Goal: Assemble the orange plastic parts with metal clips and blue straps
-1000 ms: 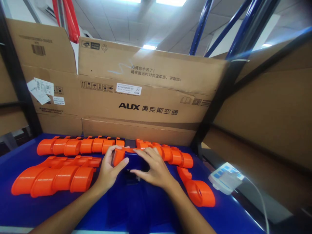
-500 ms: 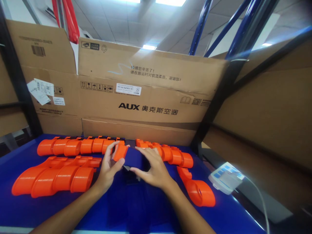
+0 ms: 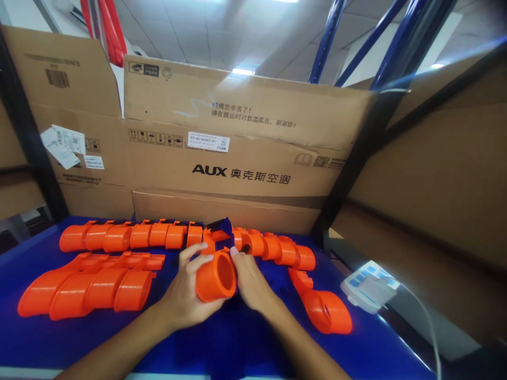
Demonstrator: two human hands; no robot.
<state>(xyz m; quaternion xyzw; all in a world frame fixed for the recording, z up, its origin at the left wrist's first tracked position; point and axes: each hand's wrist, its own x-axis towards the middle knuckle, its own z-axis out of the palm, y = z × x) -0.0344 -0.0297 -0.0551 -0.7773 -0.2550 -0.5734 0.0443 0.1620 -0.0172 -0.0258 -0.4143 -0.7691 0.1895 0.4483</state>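
Observation:
My left hand [image 3: 186, 295] is closed round an orange plastic cylindrical piece [image 3: 206, 284], its round open end facing me. A dark blue fabric strap [image 3: 226, 232] stands up from the far side of this piece. Against the piece's right edge, my right hand [image 3: 253, 282] has its thumb pressed where the strap meets the plastic; its other fingers are mostly hidden behind. Beyond both hands a row of similar orange pieces [image 3: 150, 236] runs along the back of the blue tabletop [image 3: 166, 343], continuing as more orange pieces [image 3: 277, 248] on the right.
Several joined orange pieces [image 3: 85, 290] lie at the left. A single orange piece [image 3: 332, 311] is at the right, near a clear plastic case [image 3: 370, 285] with a white cable [image 3: 430, 322]. A cardboard panel [image 3: 245, 206] closes off the back; dark posts [image 3: 344, 184] frame it.
The orange piece has turned from showing its side and strap to showing its open end, and came nearer to me. My right hand has moved from spread fingers to a thumb press on it.

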